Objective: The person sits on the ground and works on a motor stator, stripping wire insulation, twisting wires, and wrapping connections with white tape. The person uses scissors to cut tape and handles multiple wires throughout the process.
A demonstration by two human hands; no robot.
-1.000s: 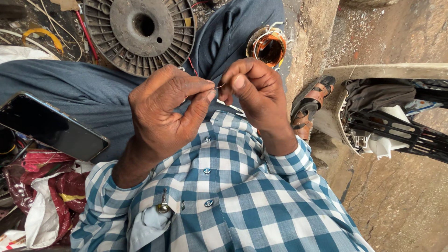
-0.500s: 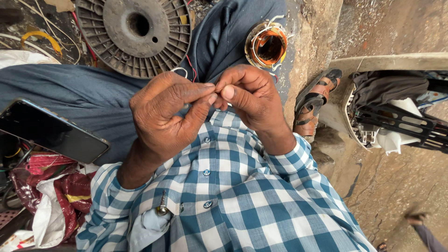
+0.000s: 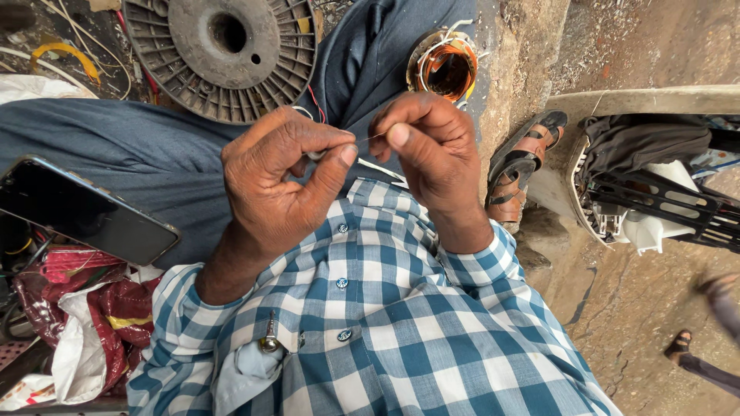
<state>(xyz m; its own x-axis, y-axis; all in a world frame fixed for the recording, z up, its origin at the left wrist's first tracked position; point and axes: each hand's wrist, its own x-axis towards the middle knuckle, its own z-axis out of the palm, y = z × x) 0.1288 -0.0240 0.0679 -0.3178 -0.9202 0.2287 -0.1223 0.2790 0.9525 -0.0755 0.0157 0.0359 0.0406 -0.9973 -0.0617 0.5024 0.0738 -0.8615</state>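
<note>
**Both hands pinch a fine wire above the lap**

Far left: a dark smartphone (image 3: 81,209) rests face up on the blue trouser leg (image 3: 116,146). Below it, a red and white bundle of plastic bags (image 3: 73,323).

Upper left: a grey plastic wire spool (image 3: 220,54) lies flat on the ground, beyond the knee.

Centre left: left hand (image 3: 281,185), fingers closed, thumb tip pressed against the forefinger. They pinch one end of a thin wire (image 3: 368,139). A short white sleeve piece (image 3: 381,168) shows just under the thumb; whether it touches the hand cannot be told.

Centre right: right hand (image 3: 428,154), fingers closed, thumb and forefinger gripping the other end of the same wire. The two hands sit near each other, the wire stretched between the fingertips, over the blue checked shirt (image 3: 385,331).

Above the right hand: a motor stator with copper winding (image 3: 443,65), on the ground by the trouser leg.

Right: a brown sandal (image 3: 524,166) on the concrete edge, then a black and white fan housing (image 3: 655,200). Lower right corner: another person's sandalled foot (image 3: 680,345), blurred.
</note>
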